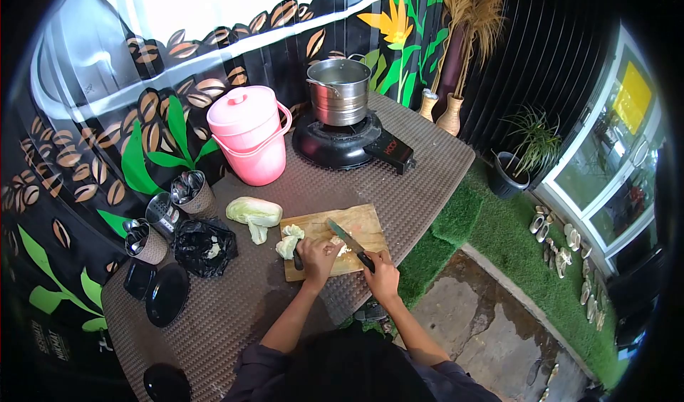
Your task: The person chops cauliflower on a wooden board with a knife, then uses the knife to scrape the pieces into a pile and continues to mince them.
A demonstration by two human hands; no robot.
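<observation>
A wooden cutting board (313,223) lies on the brown woven table. My right hand (382,277) is wrapped round the black handle of a knife (346,237), whose blade points up and left over the board. My left hand (318,259) is on the board, left of the blade, with its fingers bent together; what they hold, if anything, is hidden. Small pale chopped pieces (344,248) lie beside the blade. Leafy cabbage pieces (288,244) rest at the board's left side. Beyond them is a larger pale green cabbage (254,212) on the table.
A steel pot (340,103) stands on a black portable stove (335,145). Left of it is a pink lidded bucket (255,145). Farther left are cutlery holders (192,194), a black plastic bag (204,248) and a black plate (167,295). The table's edge (427,220) runs along the right.
</observation>
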